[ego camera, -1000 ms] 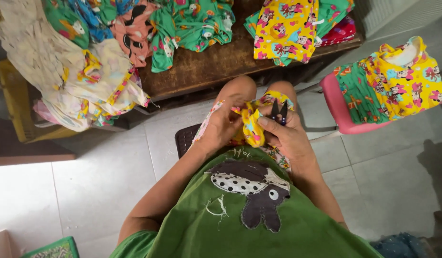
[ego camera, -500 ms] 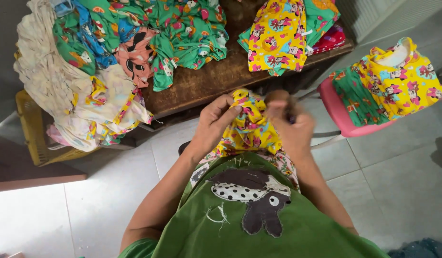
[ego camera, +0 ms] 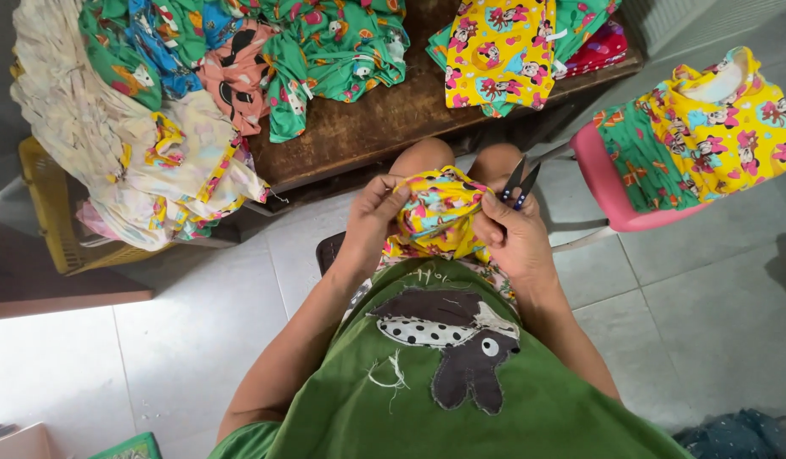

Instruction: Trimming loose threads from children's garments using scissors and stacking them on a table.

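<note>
Both hands have dropped a bit lower since 0.5 s ago, and the cloth (ego camera: 435, 212) now sits bunched over the knees. Left hand (ego camera: 372, 212) pinches its top edge to keep it tight. Right hand (ego camera: 508, 234) pinches the other side, with small snips (ego camera: 519, 180) tucked in its fingers, tips pointing far. More clothes lie on the bench (ego camera: 367, 127) beyond.

Garment (ego camera: 435, 217) between hands, before table (ego camera: 367, 127)

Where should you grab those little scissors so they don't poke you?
Probably by the handle end, coming from below. The small snips point blades up and away, past the right hand, which holds their lower end beside the yellow printed garment.
</note>
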